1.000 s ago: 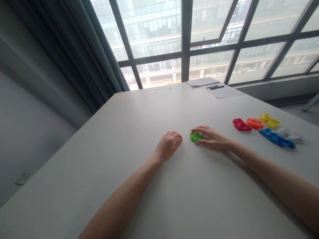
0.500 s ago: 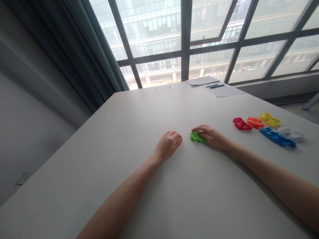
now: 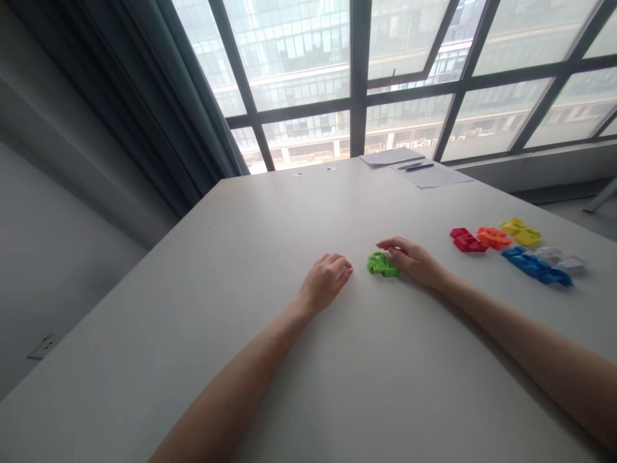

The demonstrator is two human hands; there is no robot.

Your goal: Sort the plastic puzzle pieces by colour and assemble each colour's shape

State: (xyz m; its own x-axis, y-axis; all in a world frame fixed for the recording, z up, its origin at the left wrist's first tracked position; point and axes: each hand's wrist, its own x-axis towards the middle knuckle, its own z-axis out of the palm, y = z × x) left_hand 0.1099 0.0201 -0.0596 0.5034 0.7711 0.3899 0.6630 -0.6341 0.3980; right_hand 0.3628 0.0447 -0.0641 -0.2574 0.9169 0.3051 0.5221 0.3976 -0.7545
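Observation:
A bright green plastic piece (image 3: pixel 383 264) with a blocky, uneven outline lies flat on the white table (image 3: pixel 289 218). Just right of it, my right hand (image 3: pixel 412 258) is open, its fingers stretched out over the piece's upper right edge. Whether the thumb side still touches the piece I cannot tell. My left hand (image 3: pixel 324 281) rests on the table a short way left of the green piece. Its fingers are loosely curled, with a small gap between thumb and fingertips, and nothing shows in them.
To the right lie a red piece (image 3: pixel 468 240), an orange piece (image 3: pixel 494 237), a yellow piece (image 3: pixel 521 232), a blue piece (image 3: pixel 537 266) and a white piece (image 3: pixel 563 260). Papers (image 3: pixel 436 177) with pens (image 3: pixel 419 167) are at the far edge by the window.
My right hand has shifted slightly right and lifted its fingers off the green piece, which shows more now. My left hand stays in place.

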